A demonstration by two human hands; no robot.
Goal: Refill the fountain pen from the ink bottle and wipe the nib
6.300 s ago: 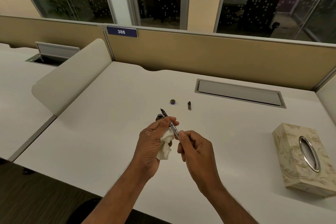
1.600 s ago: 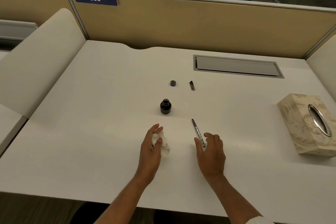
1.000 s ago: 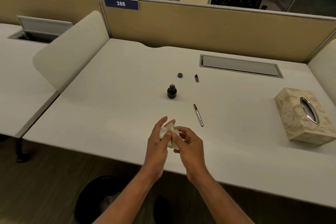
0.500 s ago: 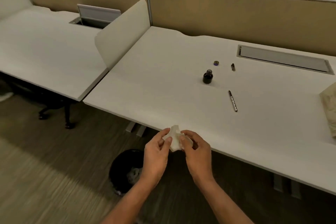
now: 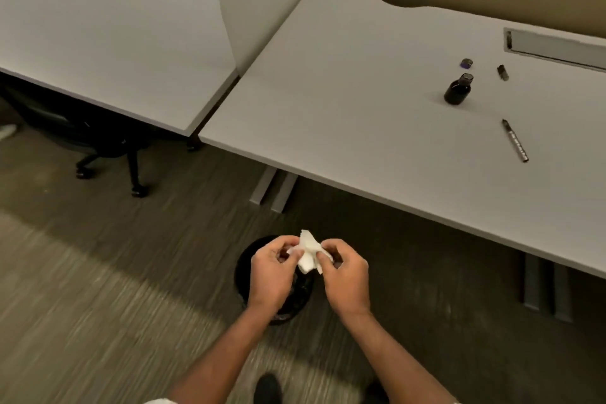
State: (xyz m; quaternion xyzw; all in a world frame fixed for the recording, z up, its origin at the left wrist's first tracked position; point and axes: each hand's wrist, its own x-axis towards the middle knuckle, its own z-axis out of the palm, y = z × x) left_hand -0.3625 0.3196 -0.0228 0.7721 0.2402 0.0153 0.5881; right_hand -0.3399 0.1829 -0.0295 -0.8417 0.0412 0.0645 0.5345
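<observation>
A crumpled white tissue (image 5: pixel 307 252) is pinched between my left hand (image 5: pixel 270 272) and my right hand (image 5: pixel 344 274), off the desk and directly above a black waste bin (image 5: pixel 295 297) on the floor. On the white desk (image 5: pixel 360 92) to the right, the fountain pen (image 5: pixel 515 140) lies alone. The dark ink bottle (image 5: pixel 457 89) stands open behind it. The bottle's cap (image 5: pixel 466 63) and a small dark pen part (image 5: pixel 502 72) lie further back.
A low white divider (image 5: pixel 262 3) separates this desk from a second white desk (image 5: pixel 98 26) on the left. An office chair base (image 5: pixel 108 157) sits under that desk. Desk legs (image 5: pixel 273 188) stand near the bin. A cable tray lid (image 5: pixel 554 47) is set in the desk's back right.
The pen was laid on the desk and both hands took the tissue. My view swung left and down, and the hands carried the tissue off the desk edge to above the bin.
</observation>
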